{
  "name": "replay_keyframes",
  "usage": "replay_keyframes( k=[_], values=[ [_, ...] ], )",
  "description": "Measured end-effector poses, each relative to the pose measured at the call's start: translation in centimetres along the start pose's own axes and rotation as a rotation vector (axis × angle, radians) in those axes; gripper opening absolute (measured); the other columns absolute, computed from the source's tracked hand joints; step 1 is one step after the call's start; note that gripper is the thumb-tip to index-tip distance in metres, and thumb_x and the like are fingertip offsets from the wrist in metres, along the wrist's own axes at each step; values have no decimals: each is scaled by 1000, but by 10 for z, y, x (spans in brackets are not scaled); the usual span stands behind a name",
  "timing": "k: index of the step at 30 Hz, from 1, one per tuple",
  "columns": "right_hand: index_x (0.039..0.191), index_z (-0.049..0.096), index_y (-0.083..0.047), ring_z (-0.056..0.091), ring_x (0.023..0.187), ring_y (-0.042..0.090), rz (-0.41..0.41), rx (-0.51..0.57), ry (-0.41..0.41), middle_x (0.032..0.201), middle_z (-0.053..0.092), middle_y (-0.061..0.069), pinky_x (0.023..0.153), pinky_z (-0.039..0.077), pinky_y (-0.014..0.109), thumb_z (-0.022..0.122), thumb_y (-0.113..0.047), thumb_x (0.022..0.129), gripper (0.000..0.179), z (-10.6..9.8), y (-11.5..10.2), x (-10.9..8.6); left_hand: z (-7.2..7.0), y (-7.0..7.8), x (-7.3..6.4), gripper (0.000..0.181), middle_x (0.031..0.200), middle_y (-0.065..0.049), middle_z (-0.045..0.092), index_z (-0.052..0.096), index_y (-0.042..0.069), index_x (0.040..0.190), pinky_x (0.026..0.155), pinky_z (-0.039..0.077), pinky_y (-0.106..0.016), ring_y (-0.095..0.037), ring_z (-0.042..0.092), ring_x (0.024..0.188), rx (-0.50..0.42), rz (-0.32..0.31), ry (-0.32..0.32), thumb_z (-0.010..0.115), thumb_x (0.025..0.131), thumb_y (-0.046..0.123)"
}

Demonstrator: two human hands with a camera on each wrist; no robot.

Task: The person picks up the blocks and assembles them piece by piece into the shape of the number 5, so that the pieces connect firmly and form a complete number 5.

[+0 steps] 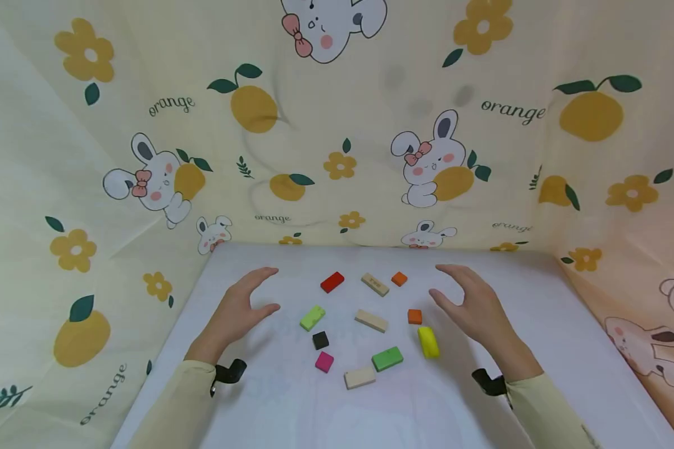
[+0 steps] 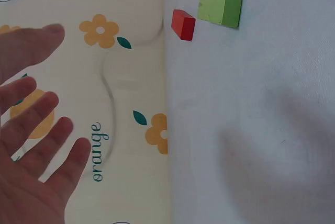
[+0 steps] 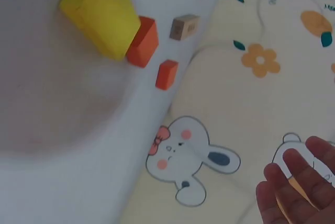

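Note:
Both hands hover above a white table, apart from the blocks. My left hand (image 1: 238, 310) is at the left, fingers relaxed and spread from the thumb, holding nothing. Nearest to it lies a light green block (image 1: 312, 318), with a red block (image 1: 332, 282) farther back. On the other side my right hand (image 1: 474, 305) mirrors it, also holding nothing. Close by it are a yellow block (image 1: 429, 342) and two orange blocks, one orange block (image 1: 414, 317) nearer and one orange block (image 1: 399, 279) farther off. In the left wrist view the left fingers (image 2: 44, 124) are spread.
Between the hands lie several wooden blocks, among them a plain wooden block (image 1: 371, 320), a black cube (image 1: 321, 340), a magenta cube (image 1: 324, 362) and a green block (image 1: 387, 358). A printed cloth (image 1: 314, 199) with rabbits and oranges stands around the table (image 1: 292, 418).

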State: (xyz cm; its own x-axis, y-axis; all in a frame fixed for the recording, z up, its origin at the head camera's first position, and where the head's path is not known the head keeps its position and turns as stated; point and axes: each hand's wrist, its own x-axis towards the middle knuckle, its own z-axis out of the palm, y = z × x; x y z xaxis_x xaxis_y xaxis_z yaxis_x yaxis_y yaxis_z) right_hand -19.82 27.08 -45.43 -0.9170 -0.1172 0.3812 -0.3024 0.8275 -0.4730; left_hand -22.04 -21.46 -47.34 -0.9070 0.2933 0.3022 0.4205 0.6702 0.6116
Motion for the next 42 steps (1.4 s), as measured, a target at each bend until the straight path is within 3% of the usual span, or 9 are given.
replay_keyframes(
  k=[6,14,21,29,38,42],
  values=[
    [148,64,-9,58,132,41,9,51,-53,148,61,16,103,53,65,81,-27,99,55,8,-5,13,7,-3,11,73,163,-11,52,57,15,157,112,49,-59,-38,53,143,-28,-61,-34,89,92,13],
    [150,63,-9,61,126,36,20,73,-77,146,63,14,100,57,58,82,-26,99,57,12,-2,22,19,0,34,69,162,-7,52,58,18,157,114,47,-58,-36,52,144,-111,-53,-101,87,94,16],
    [149,63,-8,61,128,39,25,111,-115,145,63,15,102,56,58,83,-24,99,56,23,-3,27,28,-3,42,68,157,-7,57,59,15,156,113,49,-53,-34,53,142,-168,-60,-125,87,94,11],
    [150,63,-9,61,127,37,48,123,-161,146,63,14,103,56,56,81,-26,100,55,37,-3,35,39,-9,49,64,158,-6,56,61,18,154,116,45,-59,-40,49,145,-260,-101,-159,85,96,11],
    [149,63,-8,63,124,39,100,140,-217,145,64,15,103,56,56,78,-26,102,53,49,-2,46,53,2,69,64,163,-2,52,59,27,156,114,48,-58,-38,49,147,-167,-154,-273,83,98,17],
    [148,64,-8,64,123,41,105,152,-213,144,65,15,103,55,56,79,-25,101,52,55,-1,54,57,2,76,65,163,-2,51,58,28,157,113,49,-56,-37,49,148,-155,-159,-291,84,98,18]
  ],
)
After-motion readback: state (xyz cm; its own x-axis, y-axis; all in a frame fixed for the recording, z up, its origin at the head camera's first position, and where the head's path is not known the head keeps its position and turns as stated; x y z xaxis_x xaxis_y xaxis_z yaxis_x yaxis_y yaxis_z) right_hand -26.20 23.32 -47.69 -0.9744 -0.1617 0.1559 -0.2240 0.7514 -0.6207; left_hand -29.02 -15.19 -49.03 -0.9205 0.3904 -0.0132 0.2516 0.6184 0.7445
